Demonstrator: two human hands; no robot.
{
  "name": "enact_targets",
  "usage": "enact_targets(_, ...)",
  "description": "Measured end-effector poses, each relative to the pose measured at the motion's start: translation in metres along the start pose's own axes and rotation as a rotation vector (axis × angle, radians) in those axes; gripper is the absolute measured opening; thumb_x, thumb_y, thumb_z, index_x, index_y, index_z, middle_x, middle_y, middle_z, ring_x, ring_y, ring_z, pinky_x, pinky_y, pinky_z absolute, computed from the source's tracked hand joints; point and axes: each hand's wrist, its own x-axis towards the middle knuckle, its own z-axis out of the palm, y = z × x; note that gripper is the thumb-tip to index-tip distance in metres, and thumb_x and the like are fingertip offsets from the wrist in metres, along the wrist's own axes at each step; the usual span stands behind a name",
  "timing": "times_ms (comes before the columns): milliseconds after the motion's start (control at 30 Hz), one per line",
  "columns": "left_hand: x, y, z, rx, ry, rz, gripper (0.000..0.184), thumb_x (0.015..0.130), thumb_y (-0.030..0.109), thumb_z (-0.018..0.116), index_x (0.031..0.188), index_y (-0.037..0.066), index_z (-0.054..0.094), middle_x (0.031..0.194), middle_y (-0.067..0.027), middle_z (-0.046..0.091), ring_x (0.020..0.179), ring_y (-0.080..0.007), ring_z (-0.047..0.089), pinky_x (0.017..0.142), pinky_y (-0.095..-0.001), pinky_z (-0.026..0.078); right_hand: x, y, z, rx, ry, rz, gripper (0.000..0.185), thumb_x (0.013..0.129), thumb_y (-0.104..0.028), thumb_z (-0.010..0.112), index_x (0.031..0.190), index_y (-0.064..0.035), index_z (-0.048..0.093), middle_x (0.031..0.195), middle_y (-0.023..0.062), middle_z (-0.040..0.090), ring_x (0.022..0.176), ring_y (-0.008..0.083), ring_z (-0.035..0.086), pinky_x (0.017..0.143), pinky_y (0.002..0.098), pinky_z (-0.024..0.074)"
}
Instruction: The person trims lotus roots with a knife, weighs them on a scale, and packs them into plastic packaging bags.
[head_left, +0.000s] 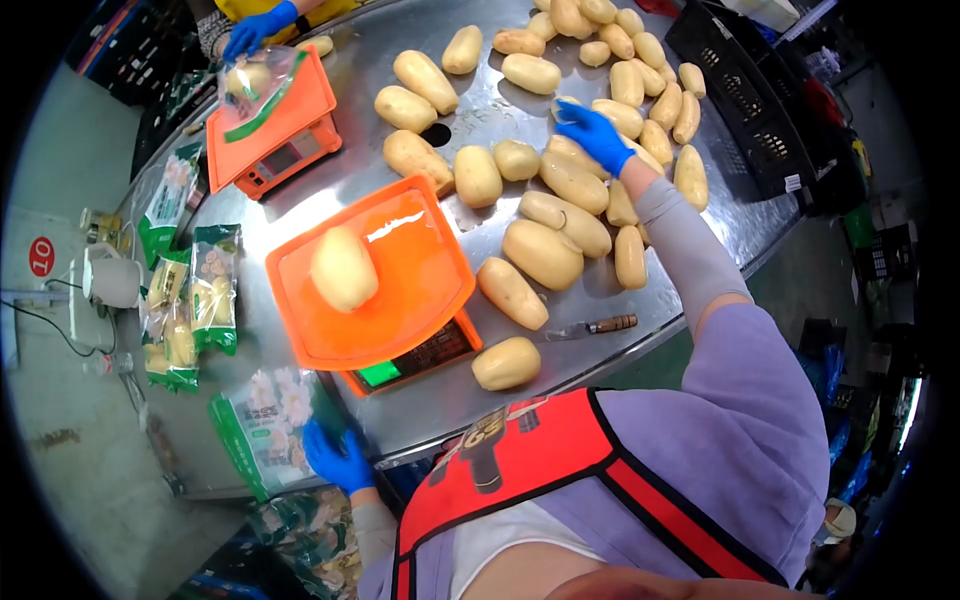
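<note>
- Reaching over the loose pale roots (pixel 572 182), the right hand (pixel 595 137) spreads its fingers; I cannot tell whether its grip holds one.
- The left hand (pixel 338 455) sits at the printed bag (pixel 265 425), by the bench's (pixel 410 415) front edge; its grip is unclear.
- One root lies on the near orange scale (pixel 420 285), whose rim probably stops rolling.
- A strip of bench between it and the far scale (pixel 305 110) offers passage.

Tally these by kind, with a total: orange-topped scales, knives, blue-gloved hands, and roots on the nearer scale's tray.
Orange-topped scales: 2 (nearer scale, farther scale)
Knife: 1
Blue-gloved hands: 3 (left hand, right hand, co-worker's hand)
Root on nearer tray: 1
Total: 7
</note>
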Motion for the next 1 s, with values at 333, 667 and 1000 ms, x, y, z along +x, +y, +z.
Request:
enact_targets(333, 0.001, 0.003, 0.0, 0.046, -0.058, -0.028, 0.06, 0.079, 0.023, 0.061, 0.13, -0.002, 0.044, 0.135, -0.0171, 0.044, 0.125, -0.035, 0.038, 0.106, -0.0441, 0.025, 0.017, 0.08, -0.076, -0.528, 0.753, -0.019, 0.053, 0.076, -0.029, 0.068, 0.122, -0.006, 0.055, 0.114, 0.0183, 0.06, 0.104, 0.0288, 0.059, 0.091, 0.0355, 0.0443)
enact_targets(667, 0.0, -0.004, 0.0, 0.12, -0.114, -0.016, 0.061, 0.086, 0.034, 0.055, 0.131, -0.003, 0.041, 0.137, -0.0194, 0.041, 0.127, -0.0366, 0.035, 0.107, -0.0455, 0.023, 0.005, 0.115, -0.137, -0.593, 0.78, 0.674, 0.085, 0.071, -0.06, 0.06, 0.135, -0.008, 0.04, 0.128, 0.0197, 0.051, 0.112, 0.0324, 0.054, 0.095, 0.0401, 0.0421)
enact_targets(1000, -0.002, -0.009, 0.002, 0.158, -0.137, -0.033, 0.063, 0.087, 0.038, 0.053, 0.133, -0.003, 0.039, 0.138, -0.0193, 0.039, 0.128, -0.0366, 0.033, 0.107, -0.0453, 0.022, 0.079, 0.114, -0.119, -0.679, 0.434, 0.479, 0.098, 0.073, -0.045, 0.071, 0.146, -0.0147, 0.012, 0.132, 0.0209, 0.045, 0.115, 0.033, 0.051, 0.095, 0.0377, 0.0417)
